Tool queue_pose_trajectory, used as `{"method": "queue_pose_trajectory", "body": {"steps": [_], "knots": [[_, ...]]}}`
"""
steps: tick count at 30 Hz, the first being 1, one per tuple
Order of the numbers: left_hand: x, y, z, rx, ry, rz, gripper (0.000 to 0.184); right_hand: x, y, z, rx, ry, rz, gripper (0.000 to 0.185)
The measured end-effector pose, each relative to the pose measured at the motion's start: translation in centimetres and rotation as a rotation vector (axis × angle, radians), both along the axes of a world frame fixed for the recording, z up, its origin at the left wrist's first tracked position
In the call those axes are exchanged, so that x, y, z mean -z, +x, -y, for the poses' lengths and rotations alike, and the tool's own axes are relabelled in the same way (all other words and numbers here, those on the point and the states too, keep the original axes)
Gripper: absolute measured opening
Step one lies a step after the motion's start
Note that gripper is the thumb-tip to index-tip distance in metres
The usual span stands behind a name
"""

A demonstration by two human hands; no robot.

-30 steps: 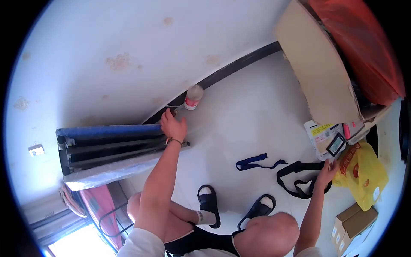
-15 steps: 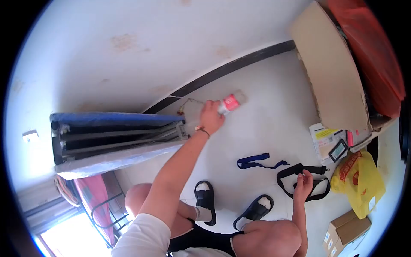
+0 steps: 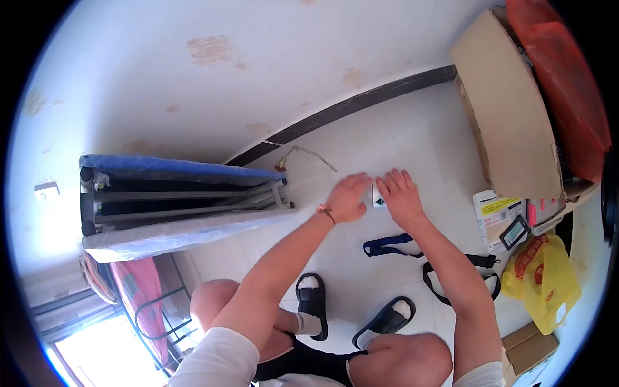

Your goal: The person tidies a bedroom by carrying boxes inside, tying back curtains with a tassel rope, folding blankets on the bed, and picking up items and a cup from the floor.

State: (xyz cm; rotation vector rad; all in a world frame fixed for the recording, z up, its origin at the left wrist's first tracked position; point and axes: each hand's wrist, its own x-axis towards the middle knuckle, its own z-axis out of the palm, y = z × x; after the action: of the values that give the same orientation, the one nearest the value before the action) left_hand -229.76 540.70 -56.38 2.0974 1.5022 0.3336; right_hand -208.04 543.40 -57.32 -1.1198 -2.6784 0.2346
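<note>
My left hand (image 3: 348, 197) and my right hand (image 3: 401, 193) are close together above the floor, either side of a bottle (image 3: 378, 196). Only a narrow white part of its label with a dark green mark shows between them; the rest is covered. The left fingers curl around one end. My right hand lies over the other end from above, fingers fairly straight and thumb near the label. Below the hands, a dark blue strap (image 3: 387, 245) lies on the floor. A black strap with a metal clip (image 3: 480, 259) lies to the right, partly behind my right forearm.
A folded bed frame with blue edging (image 3: 187, 193) leans by the wall at left. A thin cord (image 3: 306, 151) lies near the skirting. At right stand a large cardboard box (image 3: 509, 116), a small device with a screen (image 3: 514, 232), a yellow plastic bag (image 3: 545, 280) and a smaller carton (image 3: 532, 348).
My right hand has risen from beside the black strap to the bottle. My left hand has moved slightly right and down with the bottle, whose red label no longer shows.
</note>
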Motion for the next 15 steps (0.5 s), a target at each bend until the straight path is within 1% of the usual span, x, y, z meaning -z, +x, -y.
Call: {"method": "queue_pose_trajectory", "body": {"steps": [1, 3, 5, 6, 7, 9, 10, 11, 12, 13, 14, 15], "knots": [[0.9, -1.8, -0.8, -0.055, 0.047, -0.013, 0.066, 0.2, 0.3, 0.1, 0.043, -0.144, 0.050, 0.056], [1.8, -5.9, -3.8, -0.400, 0.134, -0.215, 0.066, -0.1, 1.1, 0.1, 0.115, -0.431, 0.152, 0.060], [3.3, -10.3, -6.1, -0.628, 0.159, -0.586, 0.058, -1.5, 2.3, 1.5, 0.238, -0.436, -0.078, 0.063], [3.2, -11.6, -6.8, -0.632, 0.040, -0.648, 0.050, -2.3, 3.0, 2.4, 0.299, -0.437, -0.187, 0.065], [3.0, -13.2, -7.1, -0.631, -0.087, -0.703, 0.042, -3.0, 3.5, 3.0, 0.343, -0.486, -0.244, 0.071], [7.0, -17.8, -7.0, -0.416, -0.150, -0.732, 0.032, -3.5, 4.6, 3.9, 0.397, -0.543, -0.420, 0.074], [6.2, -17.9, -6.8, -0.389, -0.178, -0.715, 0.025, -4.5, 5.9, 4.7, 0.453, -0.569, -0.479, 0.075], [6.4, -18.3, -7.1, -0.403, -0.090, -0.636, 0.022, -6.6, 6.9, 4.3, 0.509, -0.576, -0.468, 0.080], [3.2, -15.6, -7.1, -0.484, -0.127, -0.680, 0.019, -7.2, 8.7, 4.5, 0.587, -0.583, -0.498, 0.080], [3.5, -14.8, -6.9, -0.508, -0.078, -0.701, 0.017, -7.6, 9.8, 4.6, 0.658, -0.591, -0.545, 0.080], [3.8, -13.8, -6.9, -0.508, -0.044, -0.649, 0.015, -8.1, 10.7, 4.8, 0.727, -0.602, -0.595, 0.080], [3.3, -12.6, -7.0, -0.509, -0.017, -0.598, 0.014, -10.0, 11.7, 4.7, 0.756, -0.604, -0.591, 0.081]]}}
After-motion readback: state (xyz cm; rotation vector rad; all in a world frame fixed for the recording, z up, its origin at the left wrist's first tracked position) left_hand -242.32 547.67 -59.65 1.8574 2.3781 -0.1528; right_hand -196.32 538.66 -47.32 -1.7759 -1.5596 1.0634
